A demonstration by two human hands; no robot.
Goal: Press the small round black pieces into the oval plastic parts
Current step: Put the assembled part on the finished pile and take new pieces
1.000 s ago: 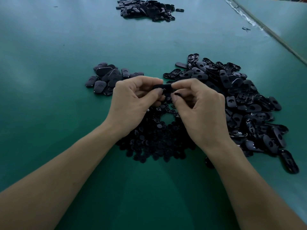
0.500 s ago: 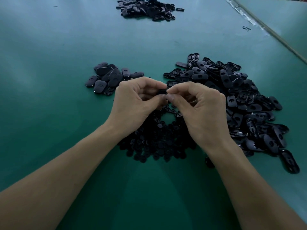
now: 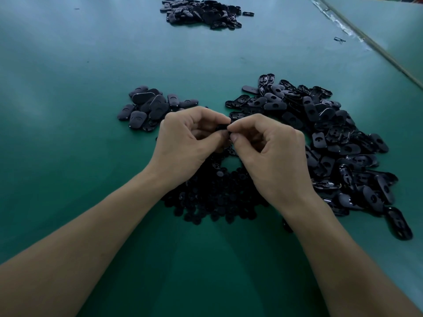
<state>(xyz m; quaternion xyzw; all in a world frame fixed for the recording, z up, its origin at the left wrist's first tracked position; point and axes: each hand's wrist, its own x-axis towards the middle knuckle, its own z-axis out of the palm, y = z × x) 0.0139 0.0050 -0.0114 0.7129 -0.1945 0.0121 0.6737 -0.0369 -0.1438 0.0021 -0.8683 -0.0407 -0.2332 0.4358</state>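
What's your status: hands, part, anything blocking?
Hands: left hand and right hand both pinch one oval part, above the pile of round pieces. Seating hidden by fingertips. Nothing blocking.

The right hand [image 3: 272, 154] has closed in on the left hand [image 3: 185, 145] until their fingertips touch. The oval part [image 3: 221, 127], in plain sight between them a second ago, is now nearly hidden.

A green table [image 3: 68, 115] fills most of the view. A thin pale rail [image 3: 375, 48] crosses its upper right corner on a slant, with crinkled clear tape [image 3: 343, 27] beside it. A small dark clip [image 3: 339, 40] lies near the tape.
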